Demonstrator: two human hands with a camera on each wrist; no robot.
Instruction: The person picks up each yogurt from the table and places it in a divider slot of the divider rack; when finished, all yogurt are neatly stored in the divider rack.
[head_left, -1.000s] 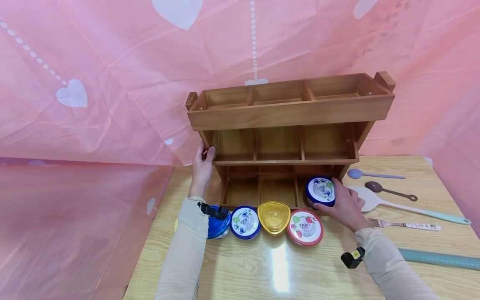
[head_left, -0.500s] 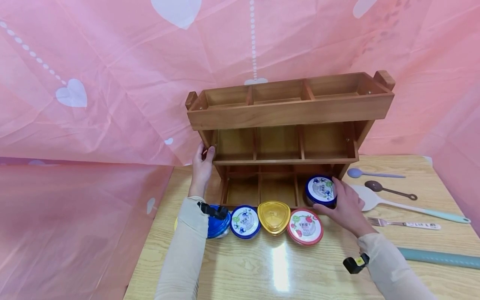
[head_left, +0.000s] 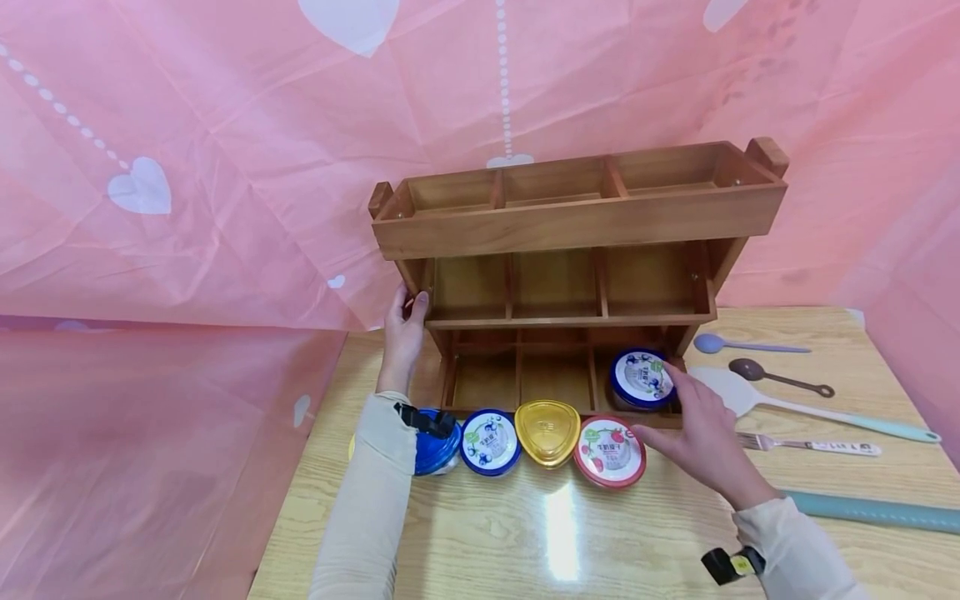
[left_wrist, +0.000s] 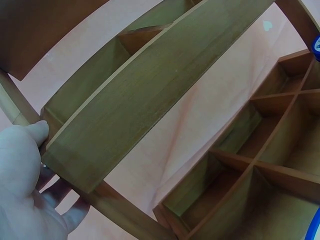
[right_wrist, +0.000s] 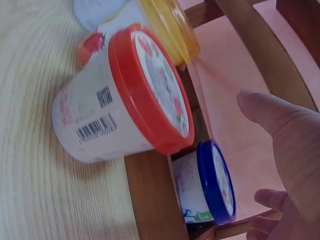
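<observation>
A three-tier wooden rack (head_left: 577, 229) with divided compartments stands on the table. My left hand (head_left: 405, 337) grips its left side at the middle tier; in the left wrist view the thumb and fingers curl round the side frame (left_wrist: 122, 210). In the bottom tier's right compartment sits a blue-lidded tub (head_left: 642, 379) with blueberries on its label. My right hand (head_left: 701, 429) is just right of and in front of that tub, thumb and fingers spread. The right wrist view shows a gap between this hand and the blue-lidded tub (right_wrist: 200, 185).
Along the rack's front stand a blue-lidded container (head_left: 435, 450), a second blueberry tub (head_left: 491, 443), a yellow-lidded container (head_left: 548, 433) and a red-lidded tub (head_left: 611, 452). To the right lie a purple spoon (head_left: 708, 343), brown spoon (head_left: 747, 369), white spatula (head_left: 727, 390), fork (head_left: 810, 446) and teal rod (head_left: 870, 510).
My right hand has let go of the blue-lidded tub and drawn back to the right and toward me, its fingers opening. The tub stays in the compartment; my left hand keeps its grip.
</observation>
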